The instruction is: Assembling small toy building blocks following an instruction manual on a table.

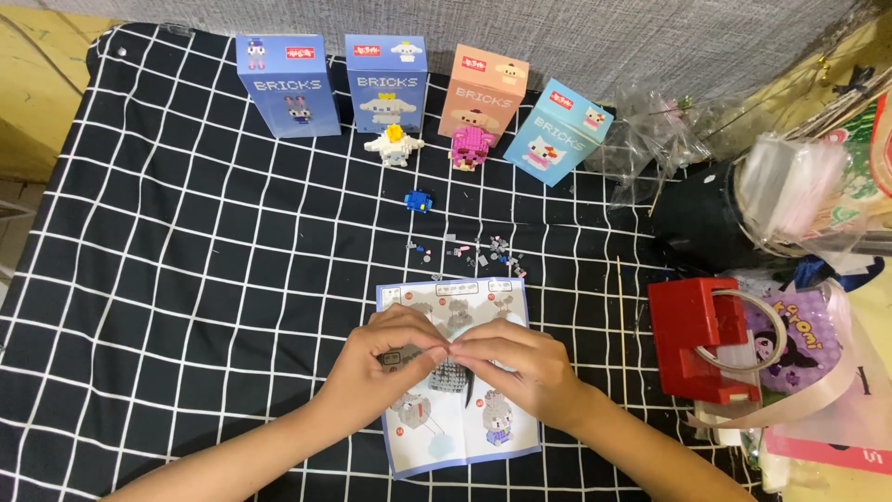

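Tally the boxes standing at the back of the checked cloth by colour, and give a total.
Blue boxes: 2
Orange box: 1
Light blue box, tilted: 1
Total: 4

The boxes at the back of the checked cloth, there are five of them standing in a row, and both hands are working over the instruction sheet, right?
Not quite. The head view shows four boxes, not five. The rest holds: they stand in a row at the back of the checked cloth, and the left hand and right hand work over the instruction sheet.
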